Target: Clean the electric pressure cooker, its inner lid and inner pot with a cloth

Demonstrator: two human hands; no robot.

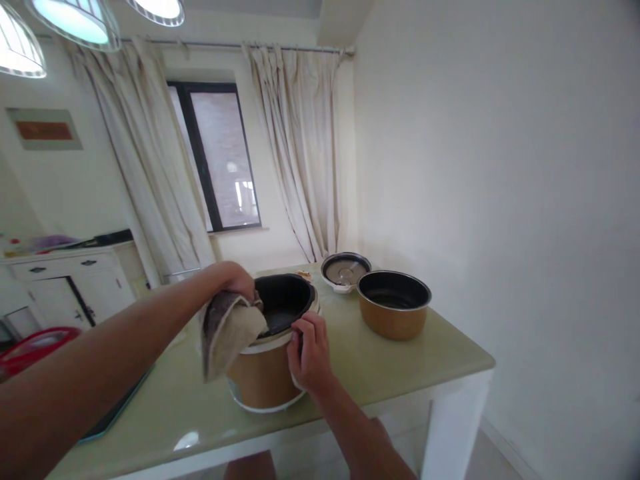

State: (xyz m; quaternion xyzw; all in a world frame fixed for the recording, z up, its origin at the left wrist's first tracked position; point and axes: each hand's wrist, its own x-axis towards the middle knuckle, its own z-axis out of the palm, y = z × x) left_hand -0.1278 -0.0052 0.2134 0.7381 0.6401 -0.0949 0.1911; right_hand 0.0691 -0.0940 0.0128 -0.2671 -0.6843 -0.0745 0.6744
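- So the rice cooker body (265, 380) is upright at the lower middle of the frame, open side up, standing near the front edge of the bench (375, 370), probably so both hands can get at it easily
- Left hand (243, 283) comes in from the lower left and is bunched closed around a cloth (245, 330); the fingers are mostly hidden, and the loose end flops over the cooker's left rim, which I'd guess leaves the gripped part free to work by the opening
- Right hand (313, 343) is half curled, fingers hooked at the front right of the rim with the thumb on the outer side, I reckon to stop the body sliding or turning
- That puts the cooker right between the hands, touching the right one, with the left just over its far left rim
- Inner pot (393, 323) stands upright right of centre, next to what looks like the lid (346, 270), both apart from the cooker, likely to keep its opening uncovered
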